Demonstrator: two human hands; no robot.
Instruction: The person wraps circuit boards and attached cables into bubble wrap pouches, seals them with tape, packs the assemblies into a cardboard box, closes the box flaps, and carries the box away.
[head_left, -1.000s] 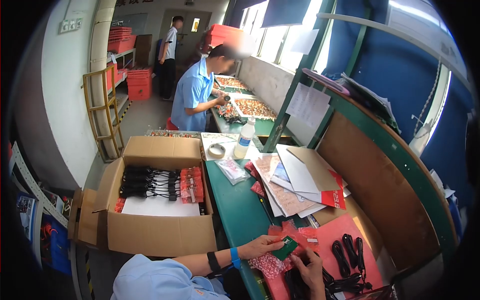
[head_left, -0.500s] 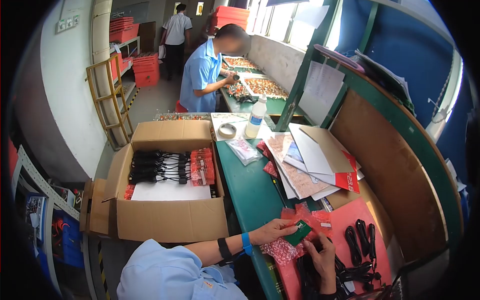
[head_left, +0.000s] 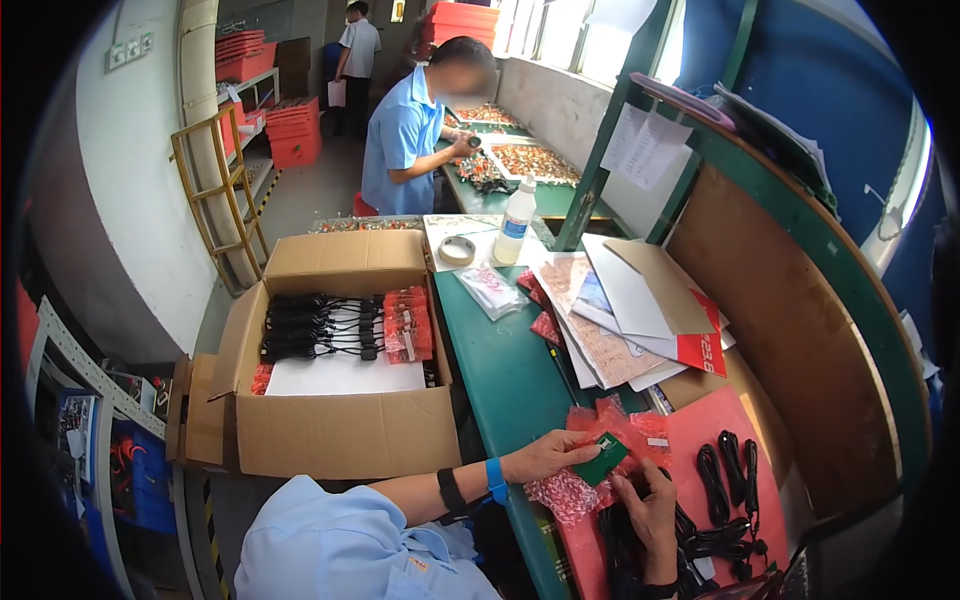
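My left hand (head_left: 548, 456) pinches the left edge of a green circuit board (head_left: 603, 461) above the bench. Close to the board's lower right, my right hand (head_left: 650, 505) has its fingers curled; what they hold, if anything, is hidden. Red bubble wrap (head_left: 563, 496) lies under and around the board. Coiled black cables (head_left: 712, 482) rest on a pink sheet (head_left: 690, 432) at the right, and more black cable shows beneath my right hand.
An open cardboard box (head_left: 345, 430) holds black cables and red packets. Papers (head_left: 625, 300), a bottle (head_left: 515, 222), a tape roll (head_left: 457, 251) and a plastic bag (head_left: 492, 290) lie on the green bench (head_left: 500, 380). A co-worker (head_left: 402, 140) works beyond; another person (head_left: 359, 55) stands farther back.
The view has shifted, so the box and bench sit farther right and slightly higher. The person at the back has turned away. Both hands stay around the board.
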